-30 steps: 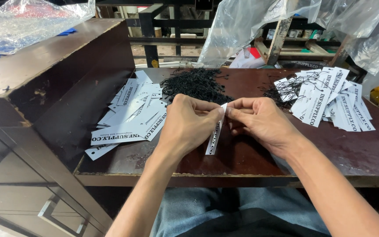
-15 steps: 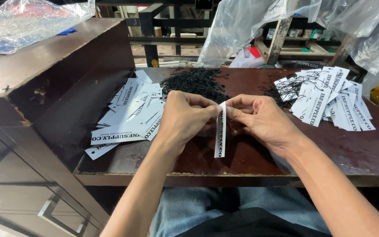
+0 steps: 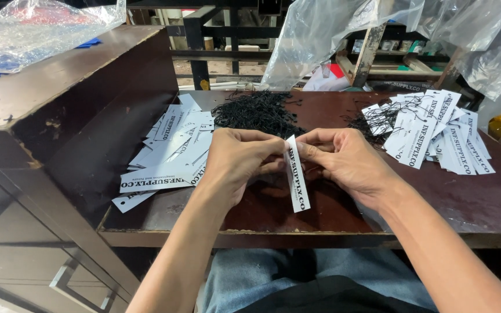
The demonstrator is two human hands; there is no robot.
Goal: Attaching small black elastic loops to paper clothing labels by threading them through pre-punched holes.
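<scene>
Left hand [image 3: 242, 159] and right hand [image 3: 343, 159] both pinch top of narrow white printed tag [image 3: 297, 174], hanging upright above dark table [image 3: 482, 203]. Loose white tags [image 3: 166, 153] left; strung tags [image 3: 430, 130] right; black string heap [image 3: 259, 110] behind.

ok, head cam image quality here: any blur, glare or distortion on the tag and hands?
Head view: both hands, left hand and right hand, and the white tag are sharp with no motion blur. Lighting is soft and even with faint shadows on the table. Glare shows on the plastic sheeting at top. Wide-angle bending shows at the edges.
</scene>
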